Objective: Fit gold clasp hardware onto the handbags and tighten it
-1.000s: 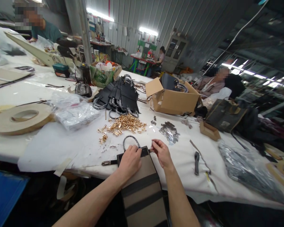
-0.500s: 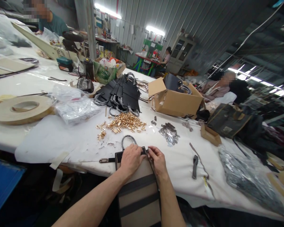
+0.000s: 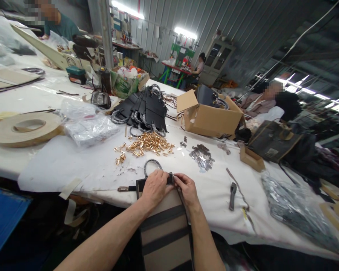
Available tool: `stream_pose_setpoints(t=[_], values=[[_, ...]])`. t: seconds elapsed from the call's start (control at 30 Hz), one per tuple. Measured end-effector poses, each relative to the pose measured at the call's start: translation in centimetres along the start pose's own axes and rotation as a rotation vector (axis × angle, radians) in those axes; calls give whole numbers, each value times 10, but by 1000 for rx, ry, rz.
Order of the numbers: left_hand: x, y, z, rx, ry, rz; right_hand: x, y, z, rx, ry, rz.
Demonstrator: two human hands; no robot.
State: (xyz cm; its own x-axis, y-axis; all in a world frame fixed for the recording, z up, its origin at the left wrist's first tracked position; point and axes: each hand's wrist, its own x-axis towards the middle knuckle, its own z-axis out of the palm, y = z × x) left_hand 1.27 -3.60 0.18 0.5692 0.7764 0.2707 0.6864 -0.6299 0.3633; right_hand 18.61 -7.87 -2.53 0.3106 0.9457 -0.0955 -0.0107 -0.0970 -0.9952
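Observation:
A tan panel with black bands [image 3: 164, 229] hangs over the table's front edge, its black top end lying on the white cloth. My left hand [image 3: 156, 188] presses on that top end, fingers wrapped over its black strip. At the panel's upper right corner my right hand [image 3: 187, 188] pinches with thumb and forefinger; what lies between them is too small to name. A braided handle loop [image 3: 153, 162] rises behind my left hand. From the left side sticks a black strap with a metal end [image 3: 123, 188]. Gold metal fittings [image 3: 151, 143] are heaped beyond the hands.
Silver metal plates [image 3: 202, 156] and a dark clip-like tool [image 3: 232, 196] lie to the right. Behind are black strap pieces [image 3: 149, 107] and a cardboard box [image 3: 214, 120]. A tape roll [image 3: 25, 130] lies left. Several people sit farther back.
My right hand has shifted slightly left, closer to the panel's corner and my left hand. The left hand still holds the panel. The view has moved a little.

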Motion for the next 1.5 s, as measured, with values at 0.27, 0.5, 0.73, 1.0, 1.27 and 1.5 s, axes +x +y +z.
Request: stream_pose_setpoints(t=[0.27, 0.5, 0.73, 1.0, 1.27, 1.5], values=[[1, -4, 1, -56, -10, -1, 3, -11, 6, -174, -100, -67], [2, -6, 2, -120, -2, -4, 5, -5, -2, -70, -138, -1], [2, -6, 2, -130, -3, -6, 5, -9, 7, -225, -70, -59], [2, -5, 0, -133, 3, -28, 6, -3, 14, -315, 10, -103], [2, -4, 0, -83, 9, -1, 12, 6, 5, -250, 85, -125], [1, -8, 6, -106, 32, 34, 82, -1, -84, -426, 605, -188]])
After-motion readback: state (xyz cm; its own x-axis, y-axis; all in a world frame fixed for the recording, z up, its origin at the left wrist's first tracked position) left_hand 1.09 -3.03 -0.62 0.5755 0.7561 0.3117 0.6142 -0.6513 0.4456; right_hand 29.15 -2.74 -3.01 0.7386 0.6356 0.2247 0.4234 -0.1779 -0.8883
